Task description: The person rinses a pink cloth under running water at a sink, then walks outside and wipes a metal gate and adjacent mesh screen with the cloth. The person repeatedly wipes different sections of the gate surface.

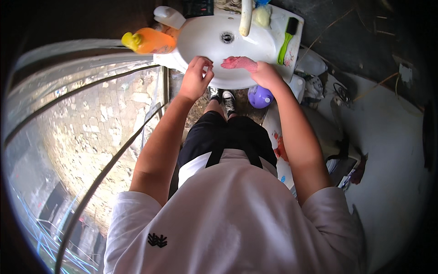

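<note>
Both arms reach over a white washbasin (202, 37) with a metal drain (227, 37). A pink mesh cloth (239, 63) is gripped at one end by my right hand (267, 74); its other end lies above the basin's near part. My left hand (197, 77) is at the basin's near left edge, fingers curled and thumb apart, with nothing plainly seen between them. The white faucet spout (245, 20) points down over the far side of the basin. On the right rim rests a green brush (287, 41) with black bristles.
An orange bottle with a yellow cap (150, 41) and a white bottle (169, 17) stand at the basin's left. A pale lump in a bag (262, 16) sits by the spout. Below the rim is a purple container (260, 97). A window with dark bars (113, 161) borders the left.
</note>
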Available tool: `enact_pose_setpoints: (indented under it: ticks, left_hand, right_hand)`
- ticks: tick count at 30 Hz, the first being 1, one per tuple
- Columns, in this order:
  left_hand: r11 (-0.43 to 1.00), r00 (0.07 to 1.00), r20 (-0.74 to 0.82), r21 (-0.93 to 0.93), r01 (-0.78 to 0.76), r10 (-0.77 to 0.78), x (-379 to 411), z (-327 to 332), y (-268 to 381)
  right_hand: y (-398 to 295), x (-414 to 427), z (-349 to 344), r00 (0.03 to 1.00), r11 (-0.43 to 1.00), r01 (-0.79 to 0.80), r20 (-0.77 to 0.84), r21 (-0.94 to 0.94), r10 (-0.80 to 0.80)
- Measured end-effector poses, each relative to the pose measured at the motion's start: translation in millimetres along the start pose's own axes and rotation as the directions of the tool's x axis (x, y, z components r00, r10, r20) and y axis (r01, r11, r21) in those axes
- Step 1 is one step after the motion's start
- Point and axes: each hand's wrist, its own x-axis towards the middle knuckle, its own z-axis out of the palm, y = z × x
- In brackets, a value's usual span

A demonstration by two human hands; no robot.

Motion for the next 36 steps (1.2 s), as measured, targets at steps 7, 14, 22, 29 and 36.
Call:
enact_pose_setpoints:
  ticks: [7,14,22,29,36]
  left_hand:
    - [0.988,0.968,-0.200,-0.025,0.153,-0.155,-97.1,-27.1,4.5]
    - [0.921,0.865,-0.363,0.046,0.388,-0.346,-220.2,-77.8,-5.4]
    - [0.377,0.516,-0.779,0.386,0.842,-0.356,-351.1,-163.7,2.2]
    - [0.316,0.245,-0.920,0.145,0.938,-0.305,-411.8,-236.7,6.7]
    - [0.302,0.118,-0.885,-0.027,0.953,-0.450,-459.9,-335.6,-43.0]
  right_hand:
    - [57.1,6.0,22.3,0.996,0.956,0.053,-0.086,0.288,-0.030]
    - [9.1,-30.5,41.2,0.999,0.950,0.034,0.018,0.310,-0.042]
    - [-138.4,-43.3,165.6,0.822,0.821,0.542,0.319,-0.180,-0.472]
    - [-352.5,-155.6,323.8,0.513,0.131,0.849,0.738,-0.513,-0.438]
    - [-496.0,-239.4,451.4,0.281,-0.393,0.818,0.888,-0.420,-0.363]
